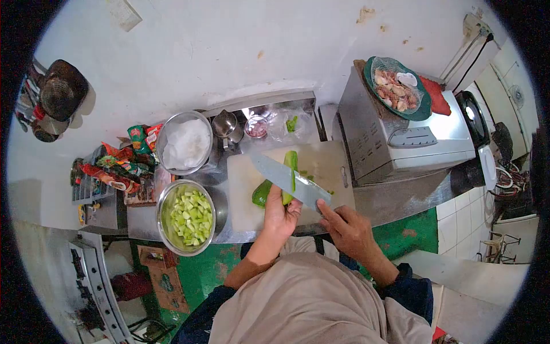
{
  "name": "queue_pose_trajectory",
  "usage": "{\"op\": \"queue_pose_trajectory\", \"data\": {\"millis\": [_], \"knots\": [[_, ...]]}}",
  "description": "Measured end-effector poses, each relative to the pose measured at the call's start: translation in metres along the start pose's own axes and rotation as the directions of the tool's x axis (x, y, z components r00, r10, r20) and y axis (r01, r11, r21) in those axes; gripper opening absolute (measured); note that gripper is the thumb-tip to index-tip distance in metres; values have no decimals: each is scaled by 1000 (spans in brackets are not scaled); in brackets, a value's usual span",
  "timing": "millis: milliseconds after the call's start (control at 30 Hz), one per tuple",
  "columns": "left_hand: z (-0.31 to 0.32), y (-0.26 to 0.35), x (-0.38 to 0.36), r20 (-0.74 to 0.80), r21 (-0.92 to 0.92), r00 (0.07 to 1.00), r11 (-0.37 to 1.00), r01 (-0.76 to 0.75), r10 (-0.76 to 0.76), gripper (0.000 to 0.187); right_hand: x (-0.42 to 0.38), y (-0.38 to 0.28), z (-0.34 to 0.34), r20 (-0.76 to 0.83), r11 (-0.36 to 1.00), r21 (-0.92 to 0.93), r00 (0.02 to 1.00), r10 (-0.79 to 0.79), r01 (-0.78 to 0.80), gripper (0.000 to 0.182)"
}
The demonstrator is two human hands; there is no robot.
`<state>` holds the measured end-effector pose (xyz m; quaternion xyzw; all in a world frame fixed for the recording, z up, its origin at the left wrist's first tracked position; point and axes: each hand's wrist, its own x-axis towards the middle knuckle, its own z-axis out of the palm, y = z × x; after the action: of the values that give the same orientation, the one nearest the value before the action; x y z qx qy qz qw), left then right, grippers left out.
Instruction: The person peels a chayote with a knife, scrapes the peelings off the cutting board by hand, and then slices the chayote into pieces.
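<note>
My right hand (348, 228) is closed around the handle of a broad kitchen knife (281, 174), whose blade slants up and left over the white cutting board (243, 215). My left hand (278, 217) grips a long green pepper piece (290, 160), with the blade crossing in front of it. Beside those fingers lies a darker green pepper piece (262, 194) on the board. Small green bits are scattered behind the blade. To the left stands a steel bowl (160, 215) filled with chopped pale green chunks (193, 217).
Behind that bowl sits another metal bowl (164, 129) with white contents. A metal jug (225, 127), a small dish (256, 127) and a plastic bag (295, 125) line the back. At right, a silver appliance (366, 143) carries a plate of meat (395, 90) and a sheathed knife (413, 137).
</note>
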<state>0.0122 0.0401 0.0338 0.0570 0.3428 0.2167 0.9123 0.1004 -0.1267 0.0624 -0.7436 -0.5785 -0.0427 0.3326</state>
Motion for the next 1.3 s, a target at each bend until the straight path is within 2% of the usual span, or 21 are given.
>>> {"op": "queue_pose_trajectory", "data": {"millis": [267,367,467,567,667,767,867,967,1067,1300], "knots": [[6,2,-4,154,158,985,982,-101,77,26,5,4,-3,22,995,60,997,73,-75,48],[2,4,-2,207,127,977,989,-78,51,21,6,2,-5,34,988,100,993,113,-116,46],[-5,7,2,197,88,978,993,-79,60,23,1,1,-10,62,988,122,994,89,-96,47],[6,11,-1,-2,-18,999,999,-44,44,20,-6,-2,-12,75,992,122,997,27,-36,49],[9,12,-1,62,37,996,997,-65,63,20,-10,-2,-10,73,995,98,997,9,-16,51],[4,12,2,126,15,990,998,-65,62,20,-10,-2,-12,83,997,80,996,14,-21,51],[-1,12,2,124,50,992,998,-32,26,21,-11,-1,-12,76,996,86,997,13,-20,51],[10,7,-9,-36,98,997,993,-70,74,23,-10,-3,-13,76,998,57,997,17,-21,50],[-8,5,-5,107,142,993,988,-57,42,29,-7,-3,-13,50,999,48,999,-8,6,49],[-1,-2,-14,129,136,987,985,-111,93,31,-10,2,-5,-3,1000,17,1000,-2,2,52]]}}
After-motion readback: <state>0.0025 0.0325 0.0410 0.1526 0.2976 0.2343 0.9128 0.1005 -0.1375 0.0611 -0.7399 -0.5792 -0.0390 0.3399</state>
